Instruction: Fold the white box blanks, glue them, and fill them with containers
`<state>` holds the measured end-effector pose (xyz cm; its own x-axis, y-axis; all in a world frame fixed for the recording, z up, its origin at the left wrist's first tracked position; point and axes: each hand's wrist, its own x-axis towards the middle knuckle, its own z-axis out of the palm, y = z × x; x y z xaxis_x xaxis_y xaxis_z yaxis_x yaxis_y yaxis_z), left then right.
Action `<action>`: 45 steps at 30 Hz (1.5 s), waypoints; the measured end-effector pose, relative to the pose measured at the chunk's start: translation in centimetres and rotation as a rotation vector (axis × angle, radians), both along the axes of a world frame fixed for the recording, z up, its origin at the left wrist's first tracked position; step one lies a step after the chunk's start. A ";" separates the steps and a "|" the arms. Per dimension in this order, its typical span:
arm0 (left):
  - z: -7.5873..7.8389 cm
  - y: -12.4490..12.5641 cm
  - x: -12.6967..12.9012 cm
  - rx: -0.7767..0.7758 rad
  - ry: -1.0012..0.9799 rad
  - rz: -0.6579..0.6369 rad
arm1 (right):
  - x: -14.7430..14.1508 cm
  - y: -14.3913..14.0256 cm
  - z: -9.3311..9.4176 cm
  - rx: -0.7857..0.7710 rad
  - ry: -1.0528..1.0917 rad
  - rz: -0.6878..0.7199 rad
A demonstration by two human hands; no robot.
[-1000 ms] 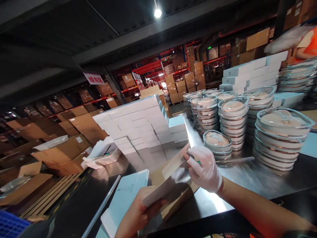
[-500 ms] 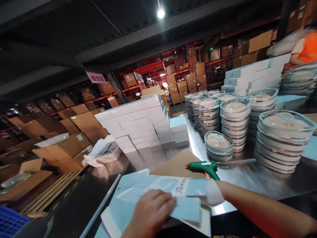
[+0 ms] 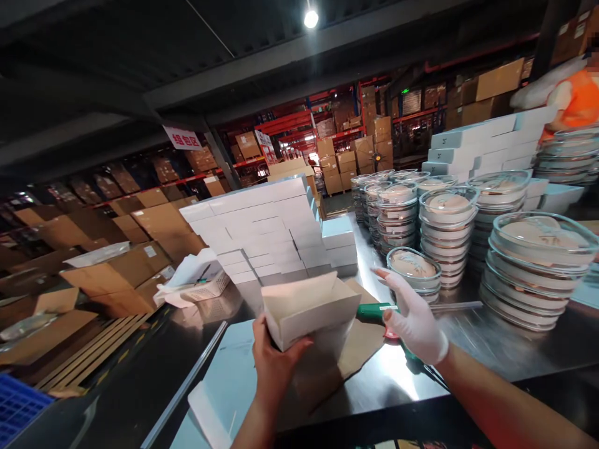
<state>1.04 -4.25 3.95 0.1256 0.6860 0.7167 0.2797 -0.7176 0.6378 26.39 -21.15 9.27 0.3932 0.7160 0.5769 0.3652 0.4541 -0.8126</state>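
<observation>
My left hand [image 3: 276, 365] grips a white folded carton box [image 3: 311, 308] from below and holds it open above the steel table [image 3: 491, 343]. My right hand [image 3: 414, 318], in a white glove, hovers just right of the box with its fingers spread and nothing in it. Under that hand lies a green glue gun [image 3: 374, 310] on a brown cardboard sheet [image 3: 360, 343]. Flat light-blue carton blanks [image 3: 224, 386] lie near the table's front edge, left of my left arm.
A stack of white boxes [image 3: 262, 231] stands at the back left of the table. Stacks of round lidded containers [image 3: 444, 231] fill the right side, with more blue-white boxes [image 3: 486, 140] behind. A person in orange [image 3: 578, 93] works at far right. Brown cartons [image 3: 112, 280] lie below left.
The flat blank that both hands pressed down is now a raised, opened box in my left hand. My right hand has let go and lifted off to the right, above the glue gun.
</observation>
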 end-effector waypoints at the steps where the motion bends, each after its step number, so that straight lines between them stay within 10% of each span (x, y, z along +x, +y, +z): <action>1: -0.4 -0.3 0.4 -0.047 -0.064 -0.028 | -0.5 0.1 0.0 -0.007 0.005 0.027; 12: 0.4 -2.5 0.6 0.060 -0.058 -0.351 | -3.7 1.8 0.8 -0.174 0.019 0.338; 22: 0.2 -3.5 -0.5 -0.170 -0.383 -0.423 | -7.3 4.5 1.3 -0.074 0.142 -0.033; 29: -2.1 -2.9 -2.3 0.086 -0.147 -0.287 | -6.3 3.7 2.0 0.027 0.023 0.100; 32: -1.2 -2.8 -2.8 0.100 -0.172 -0.179 | -2.9 2.7 1.8 0.053 -0.193 -0.060; 35: 0.4 -2.4 -3.0 -0.027 -0.287 -0.144 | 1.6 1.7 -0.1 -0.350 -0.522 -0.391; 38: 1.8 -2.1 -2.9 -0.139 -0.390 -0.168 | 5.0 1.3 -3.3 -0.961 -0.658 -0.343; 45: 3.4 -2.3 -1.4 -0.167 -0.424 -0.284 | 6.2 -0.3 -7.5 -1.029 -0.269 -0.317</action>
